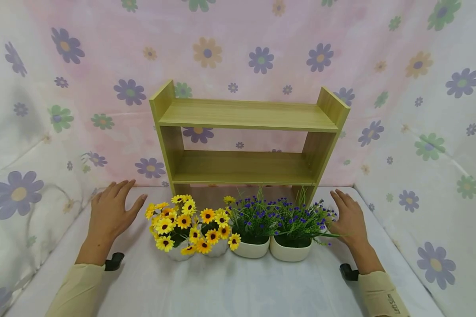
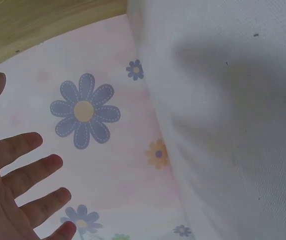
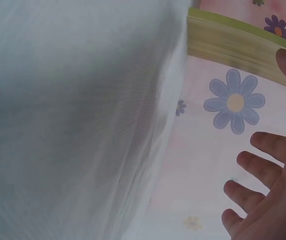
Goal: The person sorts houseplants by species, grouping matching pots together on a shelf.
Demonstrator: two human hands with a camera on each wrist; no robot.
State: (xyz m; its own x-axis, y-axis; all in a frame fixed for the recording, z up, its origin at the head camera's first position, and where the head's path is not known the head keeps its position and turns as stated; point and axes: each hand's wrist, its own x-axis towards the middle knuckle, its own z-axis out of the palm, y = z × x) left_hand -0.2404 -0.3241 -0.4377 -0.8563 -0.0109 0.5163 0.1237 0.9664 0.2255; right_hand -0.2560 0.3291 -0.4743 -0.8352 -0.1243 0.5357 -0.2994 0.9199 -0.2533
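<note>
My left hand (image 1: pixel 112 212) is at the left of the white-covered table, fingers spread and holding nothing. The left wrist view shows its fingers (image 2: pixel 30 175) apart. On the other side, my right hand (image 1: pixel 349 218) lies just right of the plants, its fingers (image 3: pixel 258 167) extended and nothing held. Between the hands stand two pots of yellow flowers (image 1: pixel 174 222) (image 1: pixel 216 229) and two cream pots of purple flowers (image 1: pixel 254 250) (image 1: pixel 291 252), side by side. The purple sprigs come close to the right hand; whether they touch it I cannot tell.
Behind the plants rises a two-tier wooden shelf (image 1: pixel 246 113), its board ends also in both wrist views. Flower-printed cloth (image 1: pixel 230 26) hangs at the back and sides. The white tabletop (image 1: pixel 222 290) runs forward of the pots.
</note>
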